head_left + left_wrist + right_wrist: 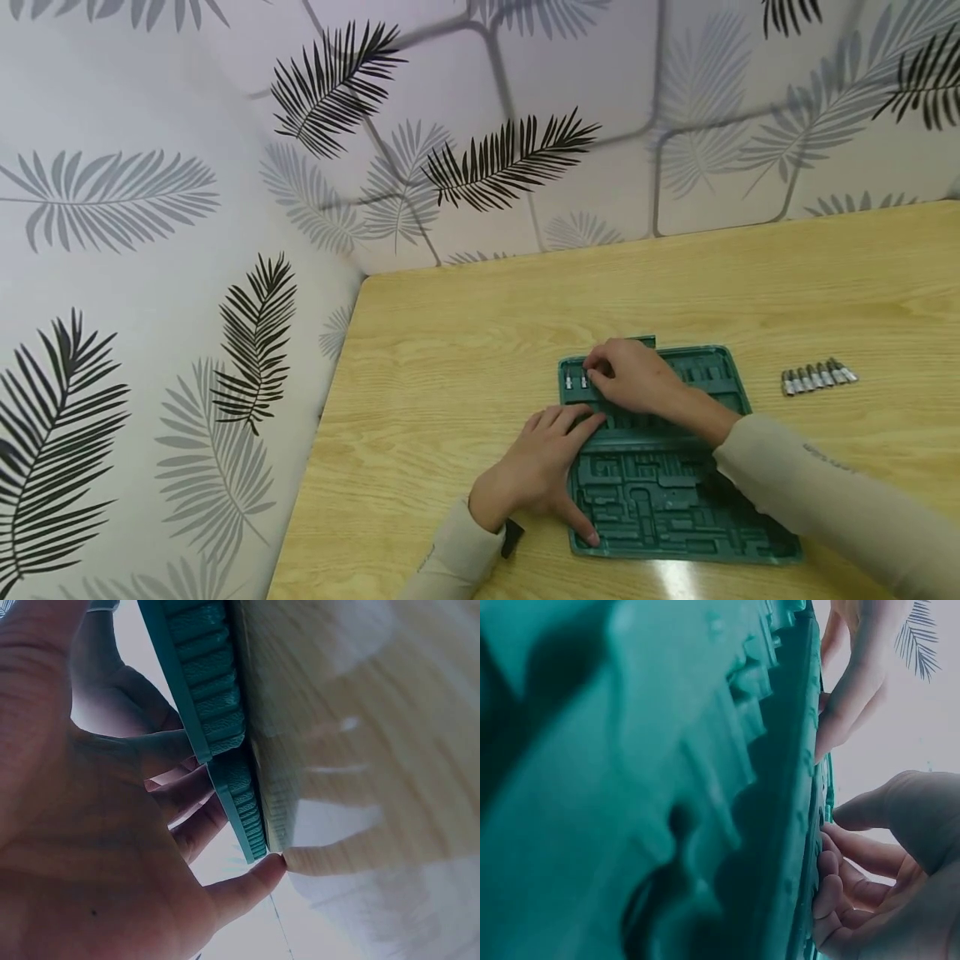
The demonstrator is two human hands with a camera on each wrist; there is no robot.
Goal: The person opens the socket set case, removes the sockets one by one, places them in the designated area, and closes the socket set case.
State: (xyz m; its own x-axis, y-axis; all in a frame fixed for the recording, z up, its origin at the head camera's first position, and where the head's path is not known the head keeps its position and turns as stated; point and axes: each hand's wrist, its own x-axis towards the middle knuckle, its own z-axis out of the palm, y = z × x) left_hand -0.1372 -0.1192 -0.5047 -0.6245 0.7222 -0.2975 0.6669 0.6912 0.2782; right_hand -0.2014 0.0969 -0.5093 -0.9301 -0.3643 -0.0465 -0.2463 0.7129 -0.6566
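Observation:
A green moulded tool case [651, 446] lies unfolded on the table, its recesses facing up. Two short metal bits [568, 382] sit upright in slots at its upper left. My right hand [633, 375] reaches over the upper half, thumb and index finger pinched together beside the second bit [584, 380]. What lies between the fingertips is mostly hidden; it seems to be a small bit. In the right wrist view those fingertips meet at the case rim [815, 787]. Spread along the case's left side, my left hand [543, 462] rests with fingers on the hinge area and thumb at the lower edge.
Several metal bits [817, 377] lie in a row on the wooden table [450, 350], right of the case. Behind and to the left stand walls with leaf-patterned paper [480, 167]. A small black object [512, 538] shows by the left wrist.

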